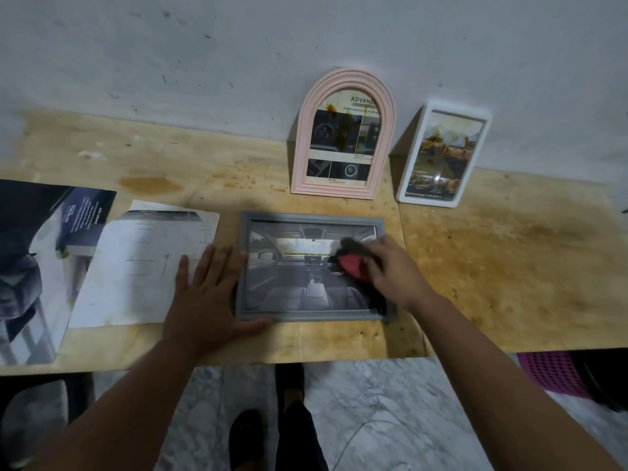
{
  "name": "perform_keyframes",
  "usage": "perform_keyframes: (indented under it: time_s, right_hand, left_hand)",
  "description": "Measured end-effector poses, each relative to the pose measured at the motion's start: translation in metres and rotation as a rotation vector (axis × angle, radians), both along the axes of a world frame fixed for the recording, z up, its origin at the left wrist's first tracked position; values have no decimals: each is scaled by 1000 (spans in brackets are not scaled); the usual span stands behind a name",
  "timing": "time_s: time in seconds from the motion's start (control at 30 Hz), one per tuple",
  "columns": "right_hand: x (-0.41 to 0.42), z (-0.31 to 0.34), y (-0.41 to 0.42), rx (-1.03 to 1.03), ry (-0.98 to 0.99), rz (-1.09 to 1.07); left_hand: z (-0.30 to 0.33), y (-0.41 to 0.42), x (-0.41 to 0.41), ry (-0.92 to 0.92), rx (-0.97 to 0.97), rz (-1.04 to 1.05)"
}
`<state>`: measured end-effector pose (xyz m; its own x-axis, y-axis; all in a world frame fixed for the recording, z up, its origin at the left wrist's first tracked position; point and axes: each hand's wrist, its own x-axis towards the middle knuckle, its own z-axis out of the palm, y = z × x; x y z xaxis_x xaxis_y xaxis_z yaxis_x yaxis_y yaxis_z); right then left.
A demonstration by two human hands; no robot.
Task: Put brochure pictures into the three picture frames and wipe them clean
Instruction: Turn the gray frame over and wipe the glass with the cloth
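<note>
Far left on the wooden surface [509, 266] we see an open car brochure [37, 253], w/ a white printed sheet [136, 266] just right of it. Next, the left hand [204, 294] lies flat, grip released, fingers spread over the sheet's right edge, thumb along the near-left corner of the grey frame [311, 217]. That frame lies flat at centre, holding a car-interior pic. On its glass, right side, the right hand [390, 270] has its grip closed round a red-and-black cloth [350, 263], pressed to the pane; cloth is blurred. Farther back, leaning on the wall: a pink arched frame [343, 137] w/ brown stains on its brochure pic, then a white frame [445, 154] at right, also stained.
</note>
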<state>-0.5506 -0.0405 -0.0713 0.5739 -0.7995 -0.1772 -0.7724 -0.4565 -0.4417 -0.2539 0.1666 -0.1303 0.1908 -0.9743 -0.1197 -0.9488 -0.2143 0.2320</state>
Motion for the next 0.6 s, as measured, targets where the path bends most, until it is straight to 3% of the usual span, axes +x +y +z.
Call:
perform_keyframes:
  time_s: [0.07, 0.17, 0.27, 0.37, 0.47, 0.6]
  right_hand:
    - [4, -11, -14, -154, 127, -141]
    - [12, -25, 9, -204, 197, -175]
    - [17, -28, 55, -188, 149, -144]
    - [11, -16, 90, -63, 97, 78]
    - [4, 2, 70, 63, 41, 120]
    - [5, 6, 12, -194, 165, -60]
  left_hand:
    - [0, 0, 0, 1, -3, -2]
    - [-1, 0, 0, 8, -14, 0]
    - [-1, 0, 0, 3, -15, -1]
    - [-1, 0, 0, -1, -20, -1]
    - [0, 0, -1, -1, -20, 3]
    - [0, 1, -1, 3, -15, 1]
